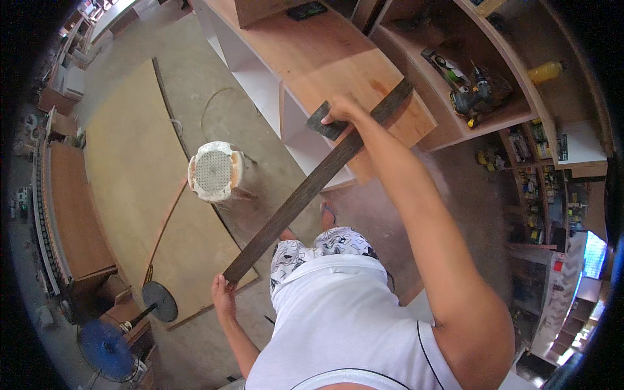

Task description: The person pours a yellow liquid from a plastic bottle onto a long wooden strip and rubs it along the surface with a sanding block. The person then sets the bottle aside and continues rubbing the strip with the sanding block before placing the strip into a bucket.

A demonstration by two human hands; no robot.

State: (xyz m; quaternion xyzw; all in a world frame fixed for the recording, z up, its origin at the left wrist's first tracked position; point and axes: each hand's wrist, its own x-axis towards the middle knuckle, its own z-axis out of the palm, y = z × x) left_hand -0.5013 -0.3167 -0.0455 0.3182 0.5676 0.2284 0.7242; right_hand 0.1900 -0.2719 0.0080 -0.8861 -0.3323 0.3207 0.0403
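Observation:
A long, narrow dark wooden plank (296, 203) runs slantwise in front of me, its far end lying on the plywood cabinet top (338, 55). At its near end, my left hand (225, 299) is closed round the wood, thumb on top. My right hand (346, 110) grips a small dark flat block (323, 123) beside the plank, close to the cabinet's edge. The block's exact kind is hard to make out, and my fingers cover part of it.
A white round stool (214, 171) stands left of the plank, by a large plywood sheet (123, 149) on the floor. A fan (107, 344) is at the lower left. One cabinet compartment at the right holds a cordless drill (473, 97). A phone (307, 11) lies on the cabinet top.

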